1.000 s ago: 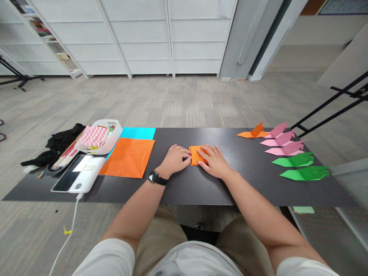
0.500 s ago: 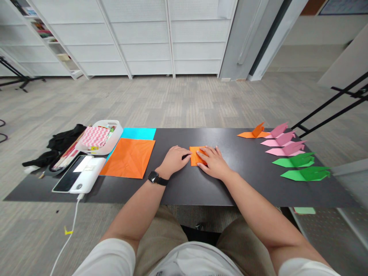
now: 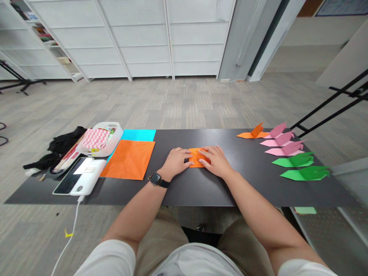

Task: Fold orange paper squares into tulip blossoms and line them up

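Observation:
A small folded piece of orange origami paper [image 3: 194, 157] lies on the dark table in front of me. At its left edge, my left hand [image 3: 176, 161] has thumb and fingers closed on the paper. My right hand [image 3: 216, 160] covers the paper's right side, with its fingertips over the top and its thumb near the front edge. What the right fingers do underneath is hidden. A smartwatch [image 3: 155, 178] sits on my left wrist.
An orange sheet [image 3: 132, 159] overlaps blue paper [image 3: 139, 135] at left. Beyond are a white basket [image 3: 116, 136], a white device with cable [image 3: 89, 178] and black cloth [image 3: 67, 138]. Folded birds line the right: orange [image 3: 255, 132], several pink [image 3: 284, 149] and green [image 3: 304, 173].
My right hand has shifted slightly right across the paper, and more orange shows between my hands. My left fingers have moved a little further onto the left edge.

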Tool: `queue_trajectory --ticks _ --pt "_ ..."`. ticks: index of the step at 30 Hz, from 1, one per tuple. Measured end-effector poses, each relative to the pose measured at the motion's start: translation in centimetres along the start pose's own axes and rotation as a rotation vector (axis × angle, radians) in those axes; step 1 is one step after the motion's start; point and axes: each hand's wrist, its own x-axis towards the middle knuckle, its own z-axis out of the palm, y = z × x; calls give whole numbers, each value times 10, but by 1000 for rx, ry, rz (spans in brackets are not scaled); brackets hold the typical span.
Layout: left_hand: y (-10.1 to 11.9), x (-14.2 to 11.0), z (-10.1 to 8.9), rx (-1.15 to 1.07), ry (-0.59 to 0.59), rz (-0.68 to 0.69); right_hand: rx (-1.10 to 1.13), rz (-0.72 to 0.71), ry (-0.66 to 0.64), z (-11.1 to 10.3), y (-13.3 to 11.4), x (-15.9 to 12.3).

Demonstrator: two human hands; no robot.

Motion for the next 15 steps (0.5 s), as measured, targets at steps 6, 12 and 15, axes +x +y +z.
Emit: queue_trajectory --ticks 6,12,15 --pt "-2 -1 -2 -17 -4 -10 -29 100 56 3 30 2" --pt "17 5 -2 -27 80 27 -52 141 40 10 33 1" --pt "28 11 11 -38 46 141 -55 168 35 8 31 0"
